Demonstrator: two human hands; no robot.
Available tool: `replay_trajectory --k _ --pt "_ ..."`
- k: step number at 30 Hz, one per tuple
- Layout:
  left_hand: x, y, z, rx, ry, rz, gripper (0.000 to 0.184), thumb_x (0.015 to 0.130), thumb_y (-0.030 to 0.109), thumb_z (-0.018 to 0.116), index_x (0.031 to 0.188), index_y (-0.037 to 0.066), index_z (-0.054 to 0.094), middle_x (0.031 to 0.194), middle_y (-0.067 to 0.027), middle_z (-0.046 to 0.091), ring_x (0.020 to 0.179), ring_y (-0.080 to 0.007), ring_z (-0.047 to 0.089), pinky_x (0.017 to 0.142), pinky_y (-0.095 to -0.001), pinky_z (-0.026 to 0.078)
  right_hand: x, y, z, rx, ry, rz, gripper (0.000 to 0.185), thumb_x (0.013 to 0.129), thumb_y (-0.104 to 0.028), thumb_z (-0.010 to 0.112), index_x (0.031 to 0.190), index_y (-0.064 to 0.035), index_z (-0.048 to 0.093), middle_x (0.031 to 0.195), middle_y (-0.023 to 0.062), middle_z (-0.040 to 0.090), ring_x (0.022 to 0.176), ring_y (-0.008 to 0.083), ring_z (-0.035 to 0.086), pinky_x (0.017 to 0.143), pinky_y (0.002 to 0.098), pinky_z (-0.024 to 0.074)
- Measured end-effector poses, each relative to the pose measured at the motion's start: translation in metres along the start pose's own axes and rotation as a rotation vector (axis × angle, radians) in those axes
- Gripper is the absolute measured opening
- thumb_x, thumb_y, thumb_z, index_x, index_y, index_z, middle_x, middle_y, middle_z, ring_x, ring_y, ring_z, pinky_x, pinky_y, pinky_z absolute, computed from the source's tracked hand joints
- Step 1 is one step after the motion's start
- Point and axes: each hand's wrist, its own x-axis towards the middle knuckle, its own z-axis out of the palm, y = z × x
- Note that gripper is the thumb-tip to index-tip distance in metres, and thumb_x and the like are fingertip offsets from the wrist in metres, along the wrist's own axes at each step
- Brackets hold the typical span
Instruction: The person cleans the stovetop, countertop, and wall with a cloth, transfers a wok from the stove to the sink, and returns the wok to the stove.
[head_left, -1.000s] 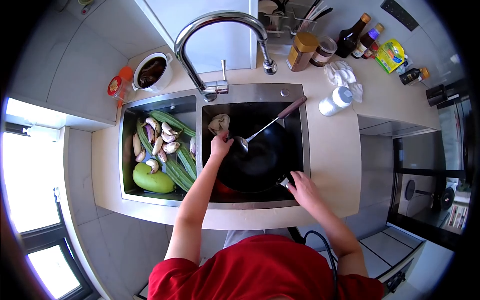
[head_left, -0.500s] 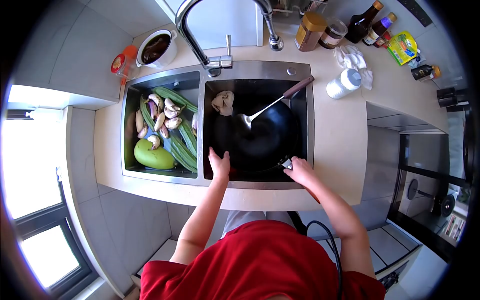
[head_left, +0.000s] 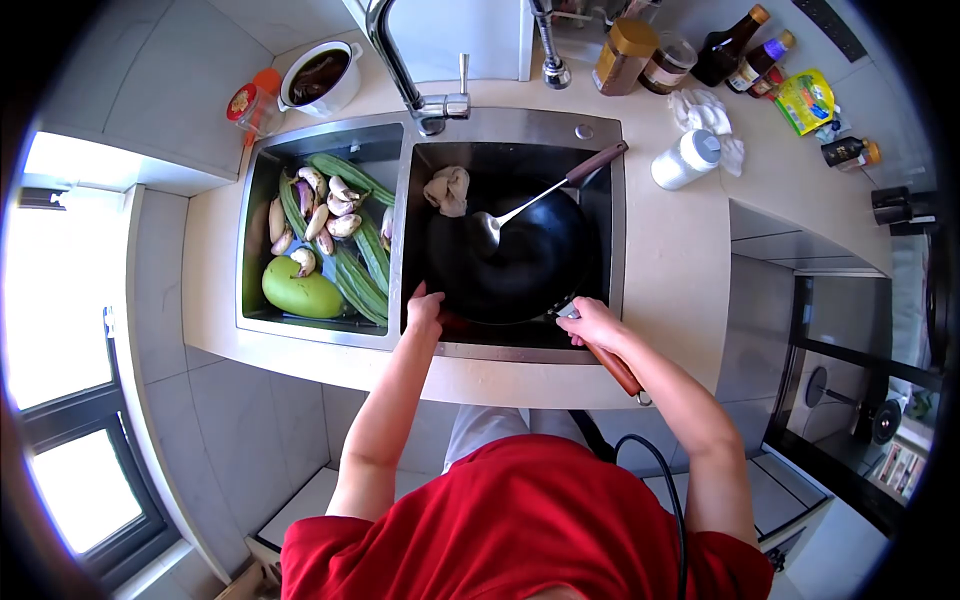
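A black wok [head_left: 530,265] sits in the right sink basin [head_left: 618,240]. My left hand [head_left: 424,310] is closed at its near left rim, the fingers partly hidden. On the near right, my right hand [head_left: 590,324] grips the wok handle [head_left: 612,368] close to its metal base; the brown wooden end sticks out past my hand. Inside the wok rests a metal ladle [head_left: 487,230], its dark brown handle [head_left: 598,165] leaning on the basin's far right corner. A crumpled beige cloth [head_left: 448,190] lies at the basin's far left.
The left basin [head_left: 243,270] holds ridged gourds [head_left: 352,178], pale purple eggplants [head_left: 343,225] and a large green gourd [head_left: 302,292]. A faucet [head_left: 440,106] stands behind. Nearby are a white pot [head_left: 350,85], a white bottle [head_left: 686,160], a cloth [head_left: 705,112], jars and sauce bottles [head_left: 730,45].
My left hand has gone from spread fingers to closed at the wok's rim. More of the wok's wooden handle shows beyond my right hand. The view has shifted slightly.
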Motion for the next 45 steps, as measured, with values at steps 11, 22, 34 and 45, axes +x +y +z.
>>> replay_trajectory --k 11,22,34,45 --pt "-0.027 0.004 -0.022 -0.018 -0.106 0.123 0.057 0.080 -0.010 0.046 0.132 0.015 0.046 0.105 -0.0039 0.061 0.090 -0.0199 0.060 0.069 -0.0325 0.053 -0.049 -0.003 0.015 -0.101 0.134 -0.144 0.028 0.080 -0.022 0.061 0.077 0.0044 0.052 0.062 0.0142 0.062 0.052 0.0211 0.064 0.050 0.0339 0.0515" --pt "-0.114 -0.002 -0.045 -0.075 -0.124 0.286 0.051 0.084 -0.007 0.045 0.129 0.016 0.047 0.099 -0.0021 0.061 0.085 -0.0151 0.060 0.073 -0.0328 0.053 -0.099 -0.003 0.016 -0.302 0.289 -0.416 0.032 0.077 -0.025 0.065 0.077 0.0045 0.051 0.073 0.0251 0.061 0.071 0.0410 0.061 0.066 0.0461 0.0484" --pt "-0.187 0.004 -0.100 0.006 -0.285 0.368 0.055 0.085 -0.005 0.050 0.135 0.015 0.042 0.108 0.0004 0.062 0.094 -0.0115 0.059 0.078 -0.0292 0.049 -0.198 0.009 0.107 -0.206 0.563 -0.465 0.031 0.077 -0.023 0.068 0.075 0.0006 0.048 0.066 0.0194 0.060 0.063 0.0380 0.060 0.058 0.0455 0.0469" --pt "-0.219 -0.009 -0.088 0.329 -0.529 0.396 0.059 0.084 -0.003 0.053 0.139 0.010 0.035 0.114 -0.0064 0.059 0.093 -0.0159 0.060 0.075 -0.0296 0.050 -0.289 0.048 0.201 0.117 0.777 -0.162 0.036 0.079 -0.030 0.065 0.081 0.0018 0.049 0.068 0.0204 0.059 0.067 0.0383 0.058 0.060 0.0460 0.0452"
